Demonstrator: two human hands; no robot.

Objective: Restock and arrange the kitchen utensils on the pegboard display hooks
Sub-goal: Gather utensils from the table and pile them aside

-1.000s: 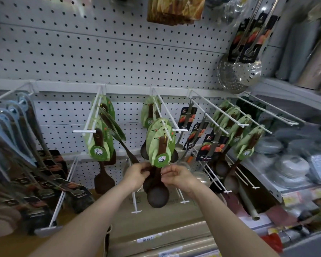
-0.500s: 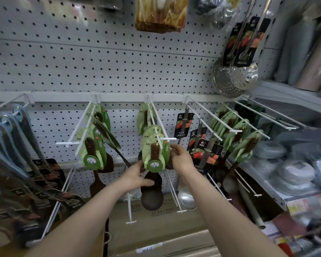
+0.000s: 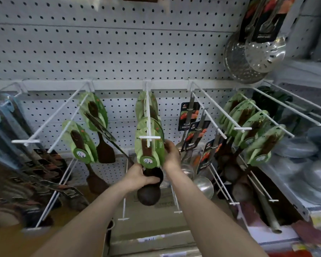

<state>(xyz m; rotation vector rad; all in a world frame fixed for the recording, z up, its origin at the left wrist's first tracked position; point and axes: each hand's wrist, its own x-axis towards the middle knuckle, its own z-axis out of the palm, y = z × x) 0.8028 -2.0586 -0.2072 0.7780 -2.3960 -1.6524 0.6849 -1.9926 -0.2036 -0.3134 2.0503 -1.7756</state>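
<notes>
Our left hand (image 3: 139, 175) is wrapped round the dark wooden ladles (image 3: 148, 194) at the neck. The fingers curl tight over the top of a bowl, just under the round logo of the front green card (image 3: 157, 147), and the lowest bowl hangs free below the fist. The ladles hang at the near tip of the middle hook (image 3: 147, 104) on the pegboard (image 3: 100, 43), the front card right behind the hook's crossbar.

Our right hand (image 3: 172, 153) sits against the right edge of the stacked cards. Its fingers bend in towards them, but the tips are hidden behind the cards, so we cannot tell whether they pinch anything.

Half a second ago the left hand lay looser, its thumb only reaching towards the ladle below the card; now it grips. The right hand was up by the hook's tip and has come down beside the cards. (The ladles themselves hang on the same hook as before.)

The green card's round logo carries a white mark we cannot read. To the right, steel ladles (image 3: 203, 184) hang on black cards (image 3: 190, 115) whose lettering begins "HONG"; the rest is too blurred. Steel skimmers (image 3: 263, 54) far right carry the same kind of card. A cardboard box (image 3: 152, 236) near us bears a handwritten label, illegible.
</notes>
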